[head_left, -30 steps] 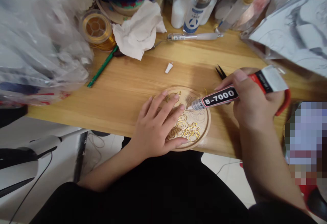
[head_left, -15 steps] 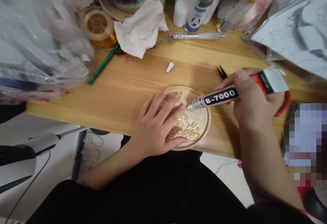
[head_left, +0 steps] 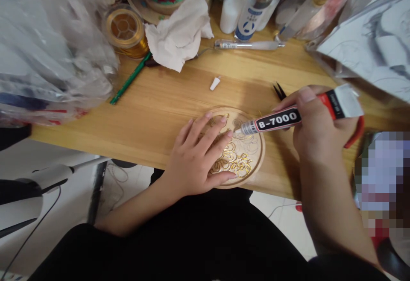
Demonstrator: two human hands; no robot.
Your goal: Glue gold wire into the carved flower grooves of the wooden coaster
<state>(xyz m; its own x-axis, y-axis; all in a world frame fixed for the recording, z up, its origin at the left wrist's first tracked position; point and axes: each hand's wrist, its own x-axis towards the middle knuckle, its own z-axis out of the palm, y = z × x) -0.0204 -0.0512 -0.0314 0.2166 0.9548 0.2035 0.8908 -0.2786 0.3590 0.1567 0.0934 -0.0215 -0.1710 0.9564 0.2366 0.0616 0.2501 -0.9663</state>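
Observation:
A round wooden disc [head_left: 261,155] with gold wire curls and pencil-like outlines lies near the table's front edge. My left hand [head_left: 198,157] rests flat on its left part with the fingers spread. My right hand [head_left: 315,123] is wrapped round a B-7000 glue tube [head_left: 278,119], held slanting with its nozzle at the disc's upper middle, close to my left index fingertip. Whether the nozzle touches the surface cannot be made out. Beyond the disc lies a small white cap [head_left: 215,83]. Black tweezers [head_left: 279,91] are partly hidden behind my right hand.
A gold wire spool [head_left: 124,29], a green pencil [head_left: 130,79], crumpled tissue [head_left: 179,33] and a pen [head_left: 248,45] lie farther back. Bottles [head_left: 251,10] stand behind them. Plastic bags [head_left: 51,50] fill the left side; drawings in a sleeve [head_left: 378,37] lie at right.
The view has shifted very slightly. Both hands, the glue tube and the disc keep nearly the same places relative to each other.

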